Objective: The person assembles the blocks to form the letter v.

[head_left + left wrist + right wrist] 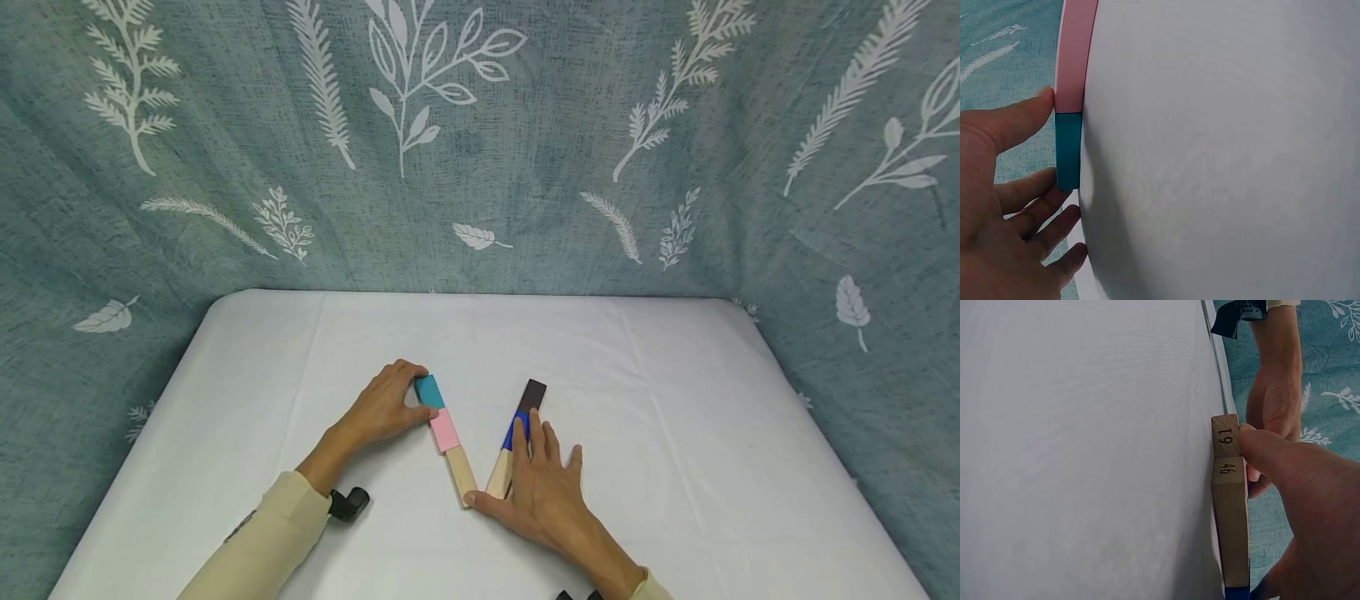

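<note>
Two lines of flat blocks form a V on the white cloth. The left line has a teal block [430, 392], a pink block [444, 430] and a plain wooden block [461, 475]. In the right line are a dark brown block [532, 395], a blue block [514, 430] and another plain wooden block [499, 473]. My left hand [386, 404] touches the left line, thumb near the pink-teal seam and fingertips at the teal end. My right hand [546, 490] spreads beside the right line, fingertips at the blue block, thumb at the left line's lower end.
A white cloth [675, 467] covers the table under the blocks. Behind it hangs a green-blue curtain [525, 242] with white leaf prints. A black wrist device [349, 504] sticks out beside the left sleeve [262, 542]. Printed numbers show on the wooden blocks' ends [1227, 467].
</note>
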`<act>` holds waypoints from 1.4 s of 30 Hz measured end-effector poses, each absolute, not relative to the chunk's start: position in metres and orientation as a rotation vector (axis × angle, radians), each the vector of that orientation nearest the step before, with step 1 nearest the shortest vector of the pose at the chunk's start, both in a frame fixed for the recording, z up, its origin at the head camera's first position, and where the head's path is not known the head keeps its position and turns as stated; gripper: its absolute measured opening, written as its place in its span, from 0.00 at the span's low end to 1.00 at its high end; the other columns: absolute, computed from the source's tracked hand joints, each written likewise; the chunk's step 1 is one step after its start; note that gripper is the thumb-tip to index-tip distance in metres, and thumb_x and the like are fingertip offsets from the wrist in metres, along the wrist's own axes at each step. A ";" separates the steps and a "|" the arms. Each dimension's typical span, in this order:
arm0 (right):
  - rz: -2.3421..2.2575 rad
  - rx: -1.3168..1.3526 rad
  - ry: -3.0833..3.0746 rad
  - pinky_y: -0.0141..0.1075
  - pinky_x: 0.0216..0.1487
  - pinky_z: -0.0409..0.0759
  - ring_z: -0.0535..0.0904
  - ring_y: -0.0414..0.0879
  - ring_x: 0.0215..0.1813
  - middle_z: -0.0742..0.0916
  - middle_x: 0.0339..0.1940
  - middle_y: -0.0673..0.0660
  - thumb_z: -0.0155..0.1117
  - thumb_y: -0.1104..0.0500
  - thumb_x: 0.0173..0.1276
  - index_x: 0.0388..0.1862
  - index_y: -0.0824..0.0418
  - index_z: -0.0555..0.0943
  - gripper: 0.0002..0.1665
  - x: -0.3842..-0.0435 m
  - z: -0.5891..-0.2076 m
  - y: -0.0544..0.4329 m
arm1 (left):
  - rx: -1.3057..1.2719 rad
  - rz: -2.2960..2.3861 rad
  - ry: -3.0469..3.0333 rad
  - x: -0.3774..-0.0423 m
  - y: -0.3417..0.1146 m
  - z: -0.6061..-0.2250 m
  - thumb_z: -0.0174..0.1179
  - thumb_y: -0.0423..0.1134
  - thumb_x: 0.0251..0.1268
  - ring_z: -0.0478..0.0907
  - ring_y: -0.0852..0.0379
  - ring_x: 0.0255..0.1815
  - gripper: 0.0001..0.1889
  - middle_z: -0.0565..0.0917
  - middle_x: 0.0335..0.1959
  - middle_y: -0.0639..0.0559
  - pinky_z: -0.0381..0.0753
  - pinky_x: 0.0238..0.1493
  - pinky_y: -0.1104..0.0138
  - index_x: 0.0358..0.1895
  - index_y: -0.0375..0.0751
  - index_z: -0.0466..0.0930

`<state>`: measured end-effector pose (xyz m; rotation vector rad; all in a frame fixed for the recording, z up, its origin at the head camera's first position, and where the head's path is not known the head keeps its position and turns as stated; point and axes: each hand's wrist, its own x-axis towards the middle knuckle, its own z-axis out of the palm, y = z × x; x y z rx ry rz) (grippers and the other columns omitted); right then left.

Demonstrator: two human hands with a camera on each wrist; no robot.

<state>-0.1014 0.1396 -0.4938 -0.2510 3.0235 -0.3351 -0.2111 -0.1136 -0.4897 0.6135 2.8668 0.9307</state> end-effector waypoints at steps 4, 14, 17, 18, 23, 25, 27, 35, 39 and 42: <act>-0.336 -0.252 3.024 0.79 0.63 0.50 0.54 0.70 0.78 0.55 0.81 0.72 0.56 0.13 0.49 0.80 0.70 0.55 0.78 -0.102 -0.494 0.140 | 0.614 0.939 2.875 -0.211 -0.114 -0.491 0.69 0.46 0.64 0.72 0.42 0.64 0.29 0.77 0.62 0.40 0.70 0.65 0.47 0.64 0.34 0.76; -0.322 -0.258 3.023 0.79 0.63 0.51 0.55 0.71 0.78 0.56 0.80 0.73 0.56 0.13 0.50 0.79 0.71 0.56 0.78 -0.101 -0.493 0.139 | 0.609 0.927 2.881 -0.211 -0.113 -0.491 0.69 0.46 0.65 0.71 0.42 0.66 0.28 0.77 0.62 0.40 0.69 0.66 0.48 0.64 0.33 0.76; -0.318 -0.257 3.017 0.79 0.63 0.52 0.55 0.71 0.78 0.56 0.80 0.73 0.55 0.13 0.51 0.79 0.71 0.55 0.78 -0.101 -0.492 0.138 | 0.618 0.926 2.877 -0.211 -0.113 -0.491 0.69 0.46 0.65 0.71 0.42 0.66 0.29 0.77 0.62 0.40 0.69 0.66 0.48 0.64 0.33 0.76; -0.316 -0.256 3.015 0.79 0.63 0.52 0.55 0.70 0.78 0.55 0.80 0.72 0.54 0.13 0.51 0.80 0.71 0.55 0.78 -0.101 -0.492 0.138 | 0.621 0.926 2.877 -0.211 -0.113 -0.491 0.69 0.46 0.65 0.72 0.43 0.66 0.29 0.77 0.62 0.40 0.69 0.66 0.48 0.64 0.33 0.76; -0.313 -0.252 3.013 0.79 0.64 0.51 0.54 0.70 0.78 0.55 0.81 0.72 0.55 0.13 0.51 0.80 0.71 0.55 0.78 -0.101 -0.492 0.138 | 0.630 0.928 2.882 -0.211 -0.113 -0.491 0.69 0.46 0.65 0.72 0.43 0.65 0.28 0.77 0.62 0.41 0.69 0.66 0.48 0.64 0.34 0.76; -0.308 -0.247 3.012 0.79 0.64 0.51 0.54 0.70 0.78 0.55 0.81 0.72 0.55 0.13 0.51 0.80 0.71 0.55 0.78 -0.101 -0.492 0.138 | 0.629 0.925 2.885 -0.211 -0.113 -0.491 0.68 0.46 0.66 0.72 0.43 0.65 0.28 0.77 0.62 0.41 0.70 0.65 0.48 0.64 0.34 0.76; -0.307 -0.245 3.014 0.79 0.64 0.51 0.54 0.70 0.78 0.55 0.81 0.72 0.55 0.13 0.51 0.80 0.70 0.55 0.78 -0.101 -0.492 0.139 | 0.627 0.923 2.887 -0.211 -0.113 -0.491 0.68 0.46 0.66 0.72 0.43 0.65 0.28 0.77 0.62 0.41 0.70 0.65 0.48 0.64 0.35 0.76; -0.312 -0.242 3.010 0.78 0.64 0.50 0.53 0.70 0.78 0.54 0.81 0.71 0.56 0.13 0.50 0.80 0.70 0.55 0.78 -0.101 -0.492 0.138 | 0.629 0.917 2.891 -0.211 -0.113 -0.492 0.67 0.45 0.67 0.72 0.43 0.64 0.27 0.78 0.62 0.41 0.70 0.65 0.48 0.64 0.35 0.76; -0.307 -0.242 3.012 0.78 0.64 0.50 0.53 0.70 0.79 0.54 0.81 0.71 0.55 0.13 0.51 0.80 0.70 0.54 0.77 -0.101 -0.492 0.138 | 0.635 0.918 2.894 -0.212 -0.113 -0.492 0.67 0.45 0.67 0.73 0.43 0.63 0.26 0.78 0.61 0.42 0.70 0.64 0.48 0.64 0.35 0.77; -0.303 -0.241 3.013 0.78 0.64 0.50 0.54 0.70 0.78 0.55 0.81 0.71 0.55 0.13 0.51 0.80 0.70 0.55 0.77 -0.101 -0.492 0.139 | 0.639 0.908 2.893 -0.212 -0.113 -0.492 0.67 0.46 0.67 0.73 0.43 0.63 0.27 0.78 0.62 0.42 0.70 0.64 0.48 0.64 0.35 0.77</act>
